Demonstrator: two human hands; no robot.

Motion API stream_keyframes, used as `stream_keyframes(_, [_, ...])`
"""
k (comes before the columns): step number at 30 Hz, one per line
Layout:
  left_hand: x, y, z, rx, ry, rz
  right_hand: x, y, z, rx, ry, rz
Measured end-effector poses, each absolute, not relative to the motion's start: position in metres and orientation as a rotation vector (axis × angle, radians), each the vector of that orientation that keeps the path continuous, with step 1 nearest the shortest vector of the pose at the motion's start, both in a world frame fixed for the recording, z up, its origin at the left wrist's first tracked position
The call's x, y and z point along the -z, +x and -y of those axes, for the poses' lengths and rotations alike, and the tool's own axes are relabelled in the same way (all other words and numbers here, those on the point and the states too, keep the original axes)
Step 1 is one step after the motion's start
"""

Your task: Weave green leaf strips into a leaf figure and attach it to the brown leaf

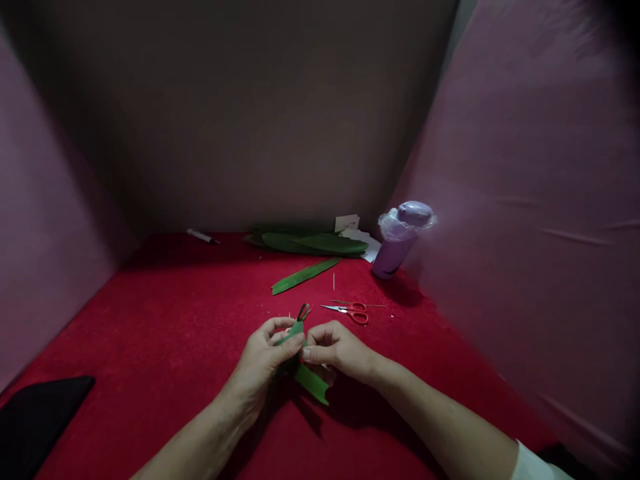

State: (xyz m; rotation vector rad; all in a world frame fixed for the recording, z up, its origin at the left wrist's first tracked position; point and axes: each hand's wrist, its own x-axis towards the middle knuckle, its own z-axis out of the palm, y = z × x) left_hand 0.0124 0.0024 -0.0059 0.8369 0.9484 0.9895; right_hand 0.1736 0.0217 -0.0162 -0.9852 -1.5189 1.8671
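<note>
Both hands meet over the red cloth near its middle, pinched on one green leaf strip (311, 381). My left hand (263, 363) curls its fingers round the strip's upper, folded part, which ends in a small dark loop. My right hand (334, 350) pinches the strip from the right with fingers pressed together. The lower end of the strip hangs out below the hands.
Small red-handled scissors (350, 311) lie just beyond the hands. A loose green leaf (304, 275) and a pile of leaves (313, 243) lie farther back, with a purple bottle (397, 241), white paper (357, 230) and a pen (201, 236). A black object (35, 417) sits lower left.
</note>
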Motion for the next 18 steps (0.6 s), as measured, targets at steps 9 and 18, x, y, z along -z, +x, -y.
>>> stream_keyframes(9, [0.0064,0.017,-0.0011,-1.007,0.876,-1.01,0.0166,0.1693,-0.017,-1.916,-1.006,1.544])
stream_keyframes(18, [0.0084,0.0159,-0.0038,-1.057,0.871,-1.099,0.015,0.1696,-0.016,-1.935,-0.994,1.563])
